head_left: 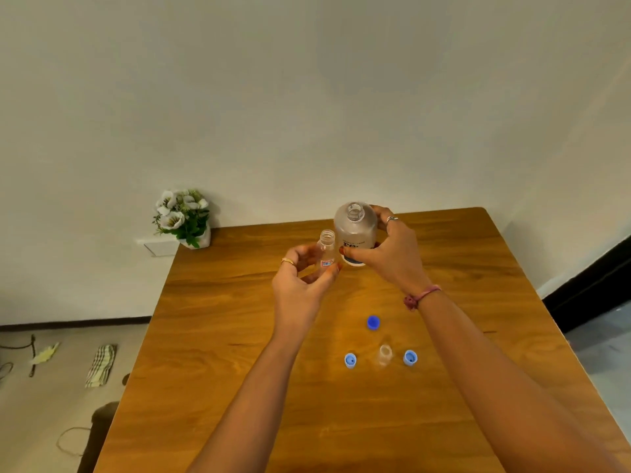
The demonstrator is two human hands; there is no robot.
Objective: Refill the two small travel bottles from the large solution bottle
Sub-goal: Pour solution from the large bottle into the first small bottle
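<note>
My right hand grips the large solution bottle, uncapped and upright, above the far part of the wooden table. Just left of it, my left hand holds a small clear travel bottle, also uncapped and upright, its mouth close to the large bottle's shoulder. The second small travel bottle stands open on the table nearer to me. A dark blue cap lies behind it. Two light blue caps lie at its left and right.
A white pot of white flowers stands off the table's far left corner against the wall. Cloth and cords lie on the floor at the left. The table's right edge runs near a dark baseboard.
</note>
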